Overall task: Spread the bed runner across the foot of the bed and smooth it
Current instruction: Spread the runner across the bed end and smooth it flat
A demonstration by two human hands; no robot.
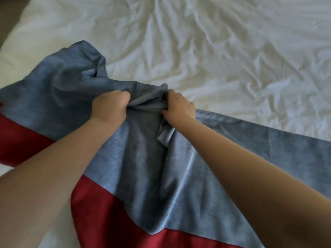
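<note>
The bed runner (143, 167) is grey-blue cloth with a red band along its near side. It lies rumpled across the near part of a bed with a white, creased sheet (215, 51). My left hand (109, 106) grips a bunched fold at the runner's far edge. My right hand (179, 106) grips the same bunched edge, a short gap to the right. To the left, the runner is heaped in a raised fold (77, 65). To the right, it lies flatter toward the frame edge (286, 144).
The white sheet covers the whole far part of the bed, full of wrinkles. A dark strip of floor or wall (9, 15) shows at the top left, past the bed's left edge.
</note>
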